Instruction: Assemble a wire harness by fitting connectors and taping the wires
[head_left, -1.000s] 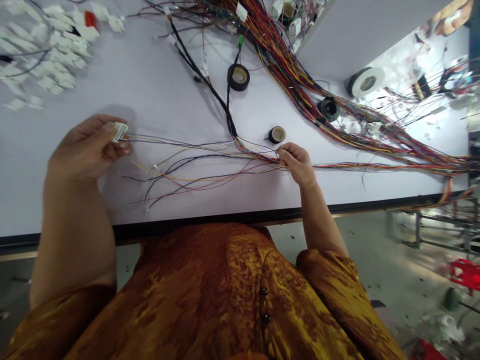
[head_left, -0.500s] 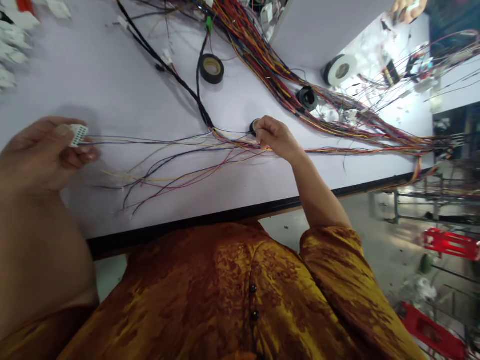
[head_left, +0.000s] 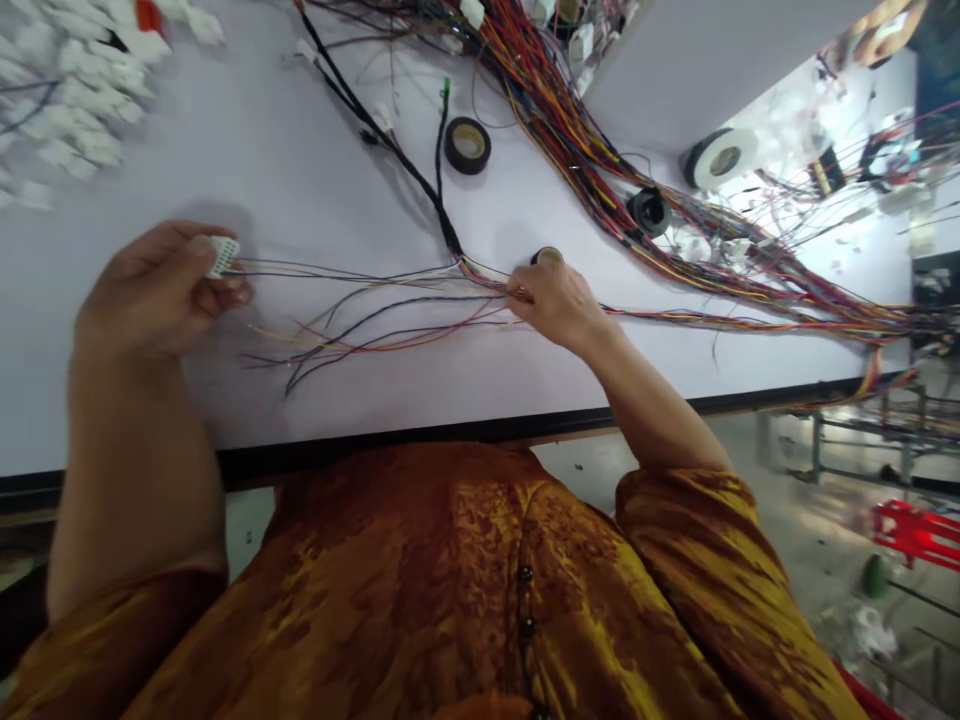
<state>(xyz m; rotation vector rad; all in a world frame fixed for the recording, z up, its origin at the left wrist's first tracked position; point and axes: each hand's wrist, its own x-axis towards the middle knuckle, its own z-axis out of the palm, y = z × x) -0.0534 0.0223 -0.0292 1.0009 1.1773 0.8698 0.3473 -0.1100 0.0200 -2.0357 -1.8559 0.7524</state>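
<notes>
From my feed, the room reads as a workshop: a grey concrete floor with a red plastic crate or stool lies beyond a long white-topped work table, and its black front edge runs across the view just ahead of the person's mustard-gold patterned tunic. Across the table sweeps a thick multicoloured wire harness, with a black-sheathed wire branch joining it near the middle. A white tape roll sits far right, and black electrical tape rolls lie about, one half-hidden behind the right hand. A heap of white plastic connector housings fills the top left corner. The thin loose coloured wires fan out from the harness toward the person. The right hand is closed, pinching them near where they leave the bundle, which I judge keeps that end steady and the strands spread. The left hand is also closed, its thumb and fingers gripping a small white plastic multi-pin connector at the wires' far end, holding it up just above the table, its pin holes in view
</notes>
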